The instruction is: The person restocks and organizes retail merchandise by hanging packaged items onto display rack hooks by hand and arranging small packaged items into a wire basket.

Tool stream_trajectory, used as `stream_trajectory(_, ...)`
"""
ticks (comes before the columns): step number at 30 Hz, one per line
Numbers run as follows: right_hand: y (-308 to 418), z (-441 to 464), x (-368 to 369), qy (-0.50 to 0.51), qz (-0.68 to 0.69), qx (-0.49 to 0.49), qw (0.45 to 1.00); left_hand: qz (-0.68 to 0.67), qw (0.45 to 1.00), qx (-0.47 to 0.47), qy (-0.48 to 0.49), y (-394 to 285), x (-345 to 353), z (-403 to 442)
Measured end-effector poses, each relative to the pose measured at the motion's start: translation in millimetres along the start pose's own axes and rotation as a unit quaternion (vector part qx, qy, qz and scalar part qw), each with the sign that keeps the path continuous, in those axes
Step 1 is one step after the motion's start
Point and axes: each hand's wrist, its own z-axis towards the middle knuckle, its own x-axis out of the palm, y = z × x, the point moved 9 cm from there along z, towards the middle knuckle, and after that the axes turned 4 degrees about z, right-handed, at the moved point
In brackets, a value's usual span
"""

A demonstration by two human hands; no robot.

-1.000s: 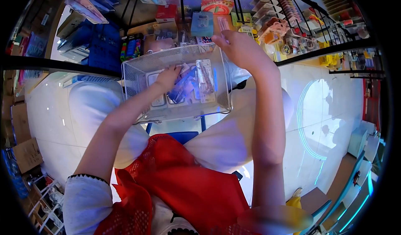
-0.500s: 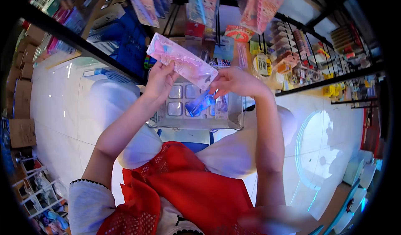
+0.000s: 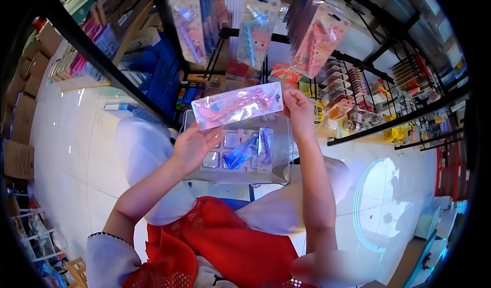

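1. The right hand (image 3: 299,111) pinches the pink pack's (image 3: 238,105) right end.
2. The left hand (image 3: 192,147) is at its lower-left corner; whether it grips, I cannot tell.
3. The pack hangs above the basket (image 3: 280,174).

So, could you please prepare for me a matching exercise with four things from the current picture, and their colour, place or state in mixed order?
Column one:
1. Pink packet
2. Blue packet
3. Apron
4. Left hand

Column two:
A. red
B. open, at the lower edge of a packet
C. held at one end by the right hand
D. lying inside the basket

Right pairs: 1-C, 2-D, 3-A, 4-B.
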Motion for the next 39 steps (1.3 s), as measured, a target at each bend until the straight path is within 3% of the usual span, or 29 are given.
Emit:
stream_trajectory(1,3.6,1.7,-5.9,-0.019,0.006,-0.017,1.0,0.029,0.999,-0.009,0.027,-2.9,6.2,2.7)
stream_trajectory(5,5.6,2.5,-15.4,-0.028,0.007,-0.038,0.999,0.227,0.972,0.026,-0.062,-7.5,10.5,7.8)
stream_trajectory(8,4.7,1.3,-16.9,-0.037,-0.007,-0.051,0.998,0.276,0.959,0.032,-0.055,1.6,8.7,13.0)
stream_trajectory(19,31.7,-10.3,-11.1,-0.002,0.002,-0.068,0.998,0.303,0.951,0.044,-0.047,18.8,25.2,16.0)
stream_trajectory(22,33.1,-10.9,-10.7,0.0,0.058,-0.036,0.998,0.309,0.948,0.072,-0.025,18.4,42.2,15.3)
stream_trajectory(27,41.7,-8.9,-46.5,-0.126,0.029,-0.097,0.987,0.301,0.949,0.095,-0.006,12.5,48.2,17.8)
stream_trajectory(30,45.9,-6.2,-53.1,-0.134,0.001,-0.094,0.987,0.308,0.947,0.092,-0.002,10.2,49.7,19.2)
stream_trajectory(34,21.7,-7.8,-33.1,-0.1,0.002,-0.019,0.995,0.298,0.949,0.097,-0.02,10.3,46.7,22.7)
stream_trajectory(39,21.5,-4.7,-19.3,-0.06,-0.028,-0.068,0.995,0.303,0.944,0.123,-0.043,6.5,46.2,25.1)
